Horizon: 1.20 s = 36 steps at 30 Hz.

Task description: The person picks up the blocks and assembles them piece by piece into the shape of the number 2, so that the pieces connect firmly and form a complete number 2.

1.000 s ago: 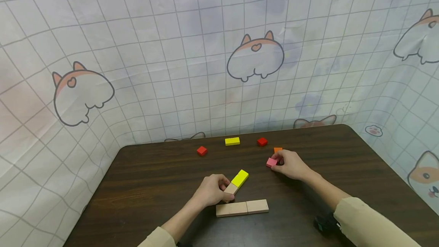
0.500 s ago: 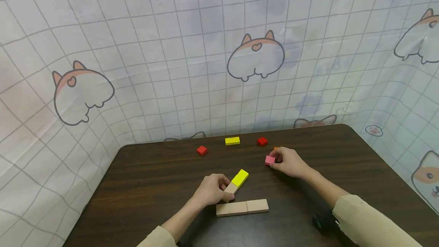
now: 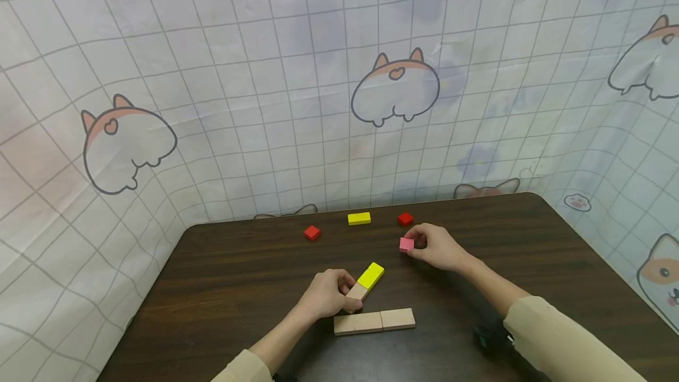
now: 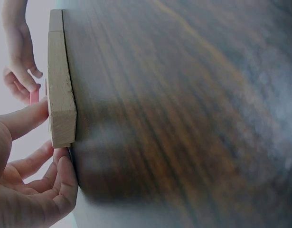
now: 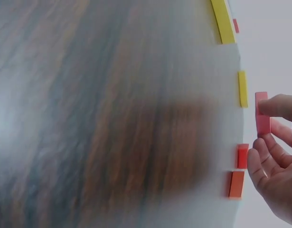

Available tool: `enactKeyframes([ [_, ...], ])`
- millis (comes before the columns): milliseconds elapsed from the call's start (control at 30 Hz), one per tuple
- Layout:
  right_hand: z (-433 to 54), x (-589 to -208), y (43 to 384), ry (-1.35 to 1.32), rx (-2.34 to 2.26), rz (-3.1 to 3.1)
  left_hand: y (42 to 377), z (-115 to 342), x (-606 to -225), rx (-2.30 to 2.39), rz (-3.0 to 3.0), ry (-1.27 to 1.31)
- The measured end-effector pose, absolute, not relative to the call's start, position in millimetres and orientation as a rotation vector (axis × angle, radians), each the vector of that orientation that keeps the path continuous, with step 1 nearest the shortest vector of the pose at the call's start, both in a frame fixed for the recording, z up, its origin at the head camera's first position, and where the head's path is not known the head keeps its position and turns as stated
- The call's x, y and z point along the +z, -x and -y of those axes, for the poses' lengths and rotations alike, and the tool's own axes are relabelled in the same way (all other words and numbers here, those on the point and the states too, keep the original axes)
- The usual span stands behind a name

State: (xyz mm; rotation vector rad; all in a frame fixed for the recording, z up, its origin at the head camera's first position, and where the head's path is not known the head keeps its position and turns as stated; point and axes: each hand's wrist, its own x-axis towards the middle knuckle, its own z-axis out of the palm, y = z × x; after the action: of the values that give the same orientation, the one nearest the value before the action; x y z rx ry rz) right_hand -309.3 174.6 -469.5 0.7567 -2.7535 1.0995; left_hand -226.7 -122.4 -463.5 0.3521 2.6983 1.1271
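A: What has the right hand (image 3: 437,247) got?

B: A pink block (image 3: 406,244), smooth, flat-sided and squarish on top. Thumb and fingertips pinch it, parted only by the block itself. It's held just above the bench (image 3: 212,287), farther back than the left hand (image 3: 328,293) and to its right.

A: And that left one?

B: Thumb and fingers are bent in on either side of a bare wooden block (image 3: 356,292) lying slantwise on the bench. A bright yellow block (image 3: 371,275) meets its far end, in line with it.

A: How does the timber look?

B: Pale, fine-grained, crisp-edged. Nearer the person, a long plain block (image 3: 358,323) and a shorter plain block (image 3: 398,319) lie end to end, a thin seam between them. The bench is dark brown with streaky grain, its far corners rounded.

A: What else is about?

B: Along the far side, a left red block (image 3: 312,233), a slim yellow block (image 3: 359,219) and a right red block (image 3: 405,219). The right wrist view shows an orange block (image 5: 236,185) near that last one.

A: Anything in the way?

B: The right hand hides the orange block from the head view, and the left fingers cover part of the bare wooden block. Behind hangs a creased white cloth (image 3: 265,75) printed with a grid and cartoon dogs.
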Motion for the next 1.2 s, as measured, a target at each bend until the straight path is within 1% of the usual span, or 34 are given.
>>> enactKeyframes([
  [600, -148.1, -472.2, 313.4, -0.821, 1.151, 2.810, 225.8, 123.6, -465.0, 1.167, -2.672, -0.340],
  [1200, -131.8, -478.3, 313.7, -0.989, 1.076, 2.773, 226.6, 124.4, -467.0, 1.174, -2.666, -0.342],
])
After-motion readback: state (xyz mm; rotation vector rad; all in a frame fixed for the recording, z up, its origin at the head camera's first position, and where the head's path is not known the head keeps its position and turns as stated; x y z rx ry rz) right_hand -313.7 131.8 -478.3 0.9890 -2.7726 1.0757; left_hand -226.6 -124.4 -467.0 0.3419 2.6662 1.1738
